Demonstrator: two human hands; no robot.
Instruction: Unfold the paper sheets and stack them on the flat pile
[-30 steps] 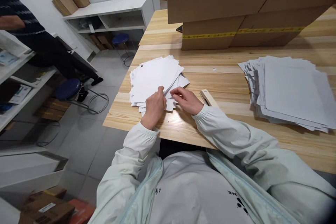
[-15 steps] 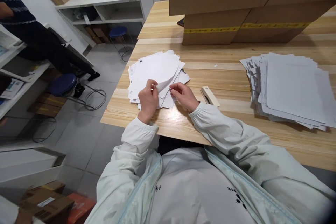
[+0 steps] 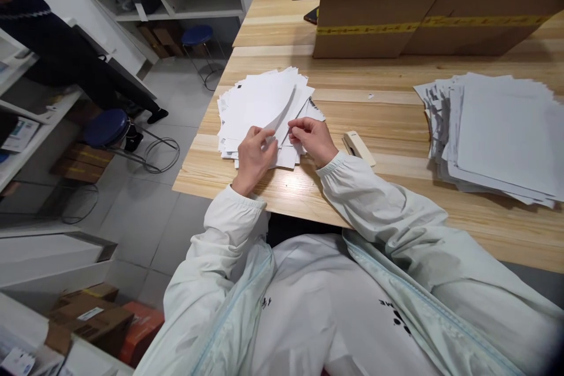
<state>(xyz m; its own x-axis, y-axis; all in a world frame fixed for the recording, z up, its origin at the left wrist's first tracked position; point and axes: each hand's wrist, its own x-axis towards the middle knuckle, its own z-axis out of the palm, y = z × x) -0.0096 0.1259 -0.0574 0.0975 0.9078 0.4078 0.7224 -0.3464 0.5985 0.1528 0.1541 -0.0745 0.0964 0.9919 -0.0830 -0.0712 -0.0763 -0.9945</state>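
The right grip (image 3: 315,140) is narrow, thumb and forefinger drawn close together at the right-hand edges of some loose sheets; whether paper is pinched between them is too small to tell; the left grip (image 3: 254,157) is curled, its fingertips a little apart by the near corner of a curving top sheet (image 3: 279,104), and I cannot tell whether it holds that corner; the left stack (image 3: 228,122), to which the sheet belongs, lies near the left edge of the wooden counter (image 3: 202,173), its papers fanned at several angles; a stapler (image 3: 361,150) lies near the right wrist, and a right stack (image 3: 502,135) lies well apart from these; cardboard boxes (image 3: 361,44) stand at the back.

The likeliest trouble, I judge, is 2 sheets clinging and lifting as 1, since the edges overlap so unevenly; the curved sheet could crease or tear if the 2 grips pull against each other; a sideways push could slide the left stack, which nothing braces, over the nearby edge; a backward sweep of the right sleeve (image 3: 352,179) could knock the stapler out of place.
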